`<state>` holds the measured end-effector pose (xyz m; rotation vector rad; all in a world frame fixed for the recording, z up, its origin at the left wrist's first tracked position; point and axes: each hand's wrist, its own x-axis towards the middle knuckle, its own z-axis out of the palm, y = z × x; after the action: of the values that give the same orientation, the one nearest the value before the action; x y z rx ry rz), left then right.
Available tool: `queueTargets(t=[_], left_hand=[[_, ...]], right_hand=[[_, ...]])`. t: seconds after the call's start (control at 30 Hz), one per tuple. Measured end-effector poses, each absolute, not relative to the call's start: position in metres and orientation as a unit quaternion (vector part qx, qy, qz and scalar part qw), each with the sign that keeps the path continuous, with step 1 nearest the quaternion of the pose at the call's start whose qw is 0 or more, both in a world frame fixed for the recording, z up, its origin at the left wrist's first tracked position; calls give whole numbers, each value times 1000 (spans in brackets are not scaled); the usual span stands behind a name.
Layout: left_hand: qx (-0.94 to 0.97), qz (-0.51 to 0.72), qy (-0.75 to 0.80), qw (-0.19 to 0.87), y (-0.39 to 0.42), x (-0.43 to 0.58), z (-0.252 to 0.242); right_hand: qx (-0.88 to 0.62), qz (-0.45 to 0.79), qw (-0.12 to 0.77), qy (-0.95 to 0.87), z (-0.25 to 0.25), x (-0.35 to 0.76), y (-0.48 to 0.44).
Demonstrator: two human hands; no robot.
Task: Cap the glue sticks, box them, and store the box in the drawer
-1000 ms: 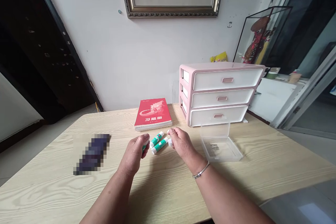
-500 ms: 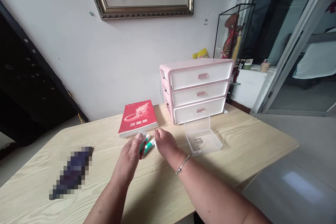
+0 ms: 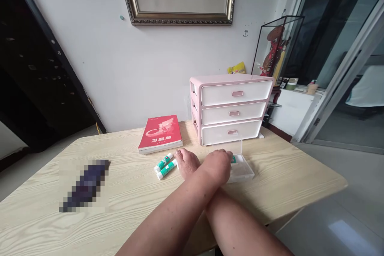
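My left hand reaches across above my right forearm to the clear plastic box. Its fingers are closed on a green and white glue stick, which is over or in the box and partly hidden by the hand. My right hand rests low on the table with its fingers curled, and what they hold, if anything, is hidden. Just left of it lie two more glue sticks, an upper one and a lower one whose end nearly meets the right hand. The box's lid stands raised.
A red book lies behind the glue sticks. The pink and white drawer unit stands at the back behind the box. A dark pixelated item lies on the wooden table at the left.
My left hand has moved right, from beside the glue sticks to the box, carrying a glue stick and crossing my right arm. My right hand stays near the two glue sticks.
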<state>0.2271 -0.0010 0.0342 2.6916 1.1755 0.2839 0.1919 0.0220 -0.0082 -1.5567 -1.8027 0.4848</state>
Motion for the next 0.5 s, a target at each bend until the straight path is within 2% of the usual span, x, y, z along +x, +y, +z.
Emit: queueTargets(t=[0.3, 0.5], left_hand=[[922, 18, 383, 55, 13, 244, 14], [911, 121, 389, 62, 0, 230, 26]], right_hand=[[-593, 203, 330, -706, -11, 195, 27], [-623, 179, 352, -675, -13, 197, 32]])
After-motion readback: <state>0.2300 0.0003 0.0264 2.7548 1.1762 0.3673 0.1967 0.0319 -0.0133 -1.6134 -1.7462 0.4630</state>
